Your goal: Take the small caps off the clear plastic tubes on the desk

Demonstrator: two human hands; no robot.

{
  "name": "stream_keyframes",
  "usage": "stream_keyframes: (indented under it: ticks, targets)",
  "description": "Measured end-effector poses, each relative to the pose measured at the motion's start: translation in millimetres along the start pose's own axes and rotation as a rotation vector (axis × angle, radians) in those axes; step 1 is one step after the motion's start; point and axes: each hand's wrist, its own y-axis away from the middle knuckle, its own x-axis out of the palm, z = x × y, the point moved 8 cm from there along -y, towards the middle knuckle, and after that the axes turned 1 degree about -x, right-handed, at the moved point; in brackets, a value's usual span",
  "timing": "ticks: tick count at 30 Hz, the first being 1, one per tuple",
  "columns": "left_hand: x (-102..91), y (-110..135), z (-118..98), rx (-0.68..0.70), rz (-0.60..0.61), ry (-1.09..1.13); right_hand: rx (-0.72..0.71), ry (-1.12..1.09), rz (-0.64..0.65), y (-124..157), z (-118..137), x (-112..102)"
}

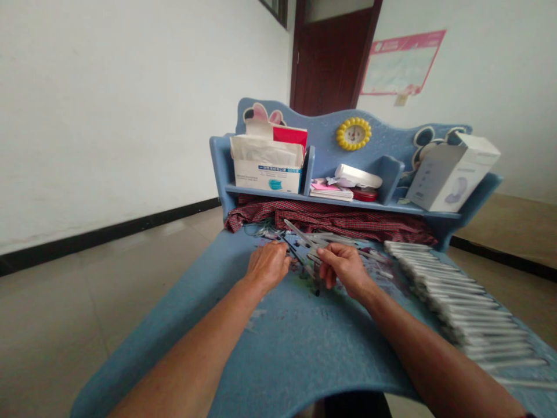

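Note:
Over the middle of the blue desk [261, 348], my right hand [343, 268] pinches a slim pale pen barrel [298, 232] that slants up to the left. Facing it, my left hand [268, 266] is closed with its fingers curled in. Whatever it holds, if anything, is hidden. A thin dark rod [297, 253] lies between the two hands, close to the left fingertips. Behind and beneath the hands, loose pen parts [335, 237] are scattered. A small black piece [317, 292] shows just below my right hand.
Many pale pens [465, 302] lie in a long row along the desk's right side. A checked cloth [348, 219] is bunched under the shelf. On the shelf stand a mask box [267, 168], a white box [452, 171] and papers [331, 193]. A yellow clock [353, 134] is above.

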Motion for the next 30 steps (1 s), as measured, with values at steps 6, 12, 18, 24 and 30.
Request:
stream_keyframes:
  ticks: [6,12,18,24,30]
  targets:
    - [15.4,1,-1,-0.067,0.115,-0.079,0.006,0.061,0.002,0,-2,3]
    - [8.9,-4,17,-0.154,0.112,0.19,-0.004,0.059,-0.01,-1,-3,1]
    - [7.4,0,54,-0.525,0.002,1.259,-0.065,0.083,0.065,6,2,9]
    - [4.8,4,65,-0.639,-0.174,1.549,-0.123,0.179,0.12,15,6,21]
    - [4.4,6,68,-0.649,-0.261,1.543,-0.139,0.265,0.134,16,0,24]
